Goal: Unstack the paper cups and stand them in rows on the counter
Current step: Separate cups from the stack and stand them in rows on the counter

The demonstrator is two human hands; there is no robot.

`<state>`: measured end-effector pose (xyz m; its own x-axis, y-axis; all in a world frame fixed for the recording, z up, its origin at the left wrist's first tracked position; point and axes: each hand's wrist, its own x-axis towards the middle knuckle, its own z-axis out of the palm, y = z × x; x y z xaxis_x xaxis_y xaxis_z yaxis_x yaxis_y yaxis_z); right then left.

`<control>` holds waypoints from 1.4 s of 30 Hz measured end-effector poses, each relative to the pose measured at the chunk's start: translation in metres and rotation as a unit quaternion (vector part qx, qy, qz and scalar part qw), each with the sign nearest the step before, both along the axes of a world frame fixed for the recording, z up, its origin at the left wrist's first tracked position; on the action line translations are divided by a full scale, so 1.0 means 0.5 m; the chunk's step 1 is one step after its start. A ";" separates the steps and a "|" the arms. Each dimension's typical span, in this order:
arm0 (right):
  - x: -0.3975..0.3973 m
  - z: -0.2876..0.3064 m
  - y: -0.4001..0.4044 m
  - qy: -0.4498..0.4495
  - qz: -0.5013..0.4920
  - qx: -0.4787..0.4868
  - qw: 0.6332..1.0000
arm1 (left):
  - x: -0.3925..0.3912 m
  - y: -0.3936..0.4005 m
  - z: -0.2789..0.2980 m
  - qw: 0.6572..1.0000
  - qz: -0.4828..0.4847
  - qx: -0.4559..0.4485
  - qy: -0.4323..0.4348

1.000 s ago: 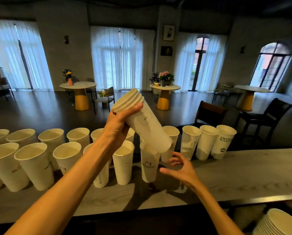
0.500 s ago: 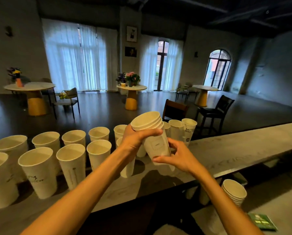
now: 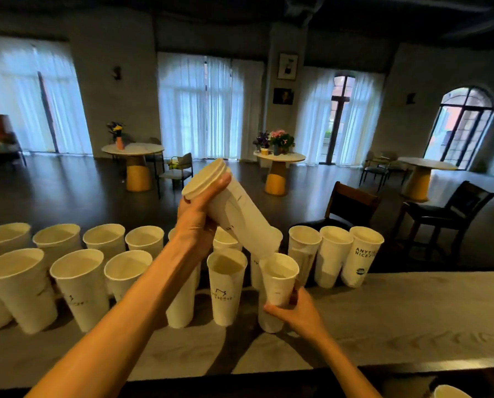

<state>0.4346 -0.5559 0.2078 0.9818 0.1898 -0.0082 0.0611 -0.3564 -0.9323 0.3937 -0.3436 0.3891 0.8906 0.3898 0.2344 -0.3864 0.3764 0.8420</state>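
Cups stand in 2 rows on the counter [image 3: 383, 317], and a new cup [image 3: 277, 291] has just joined the front row. Half a second ago both hands were together on the stack [image 3: 234, 214], pulling a cup off its bottom end. Now that cup is out and sits upright on the counter, just to the right of the other front cups. So 1 more cup is done, and the front row is 1 longer.

The right hand [image 3: 300, 311] is low, with its fingers and thumb curled round the lower part of the new cup. It looks like it is setting the cup down or steadying it. The left hand [image 3: 197, 222] is up high over the rows. Its fingers wrap round the top end of the stack, with the thumb near the rims. The stack is tilted, rims up to the left and bottom end down to the right, just above the new cup.

The stack looks shorter now but some cups are left in it, so I think more pulling is needed. The back row reaches further right than the front row.
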 end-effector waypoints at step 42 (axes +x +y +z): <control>0.042 0.073 -0.203 -0.088 -0.027 0.028 0.995 | 0.088 -0.362 -0.107 0.964 0.043 0.258 0.044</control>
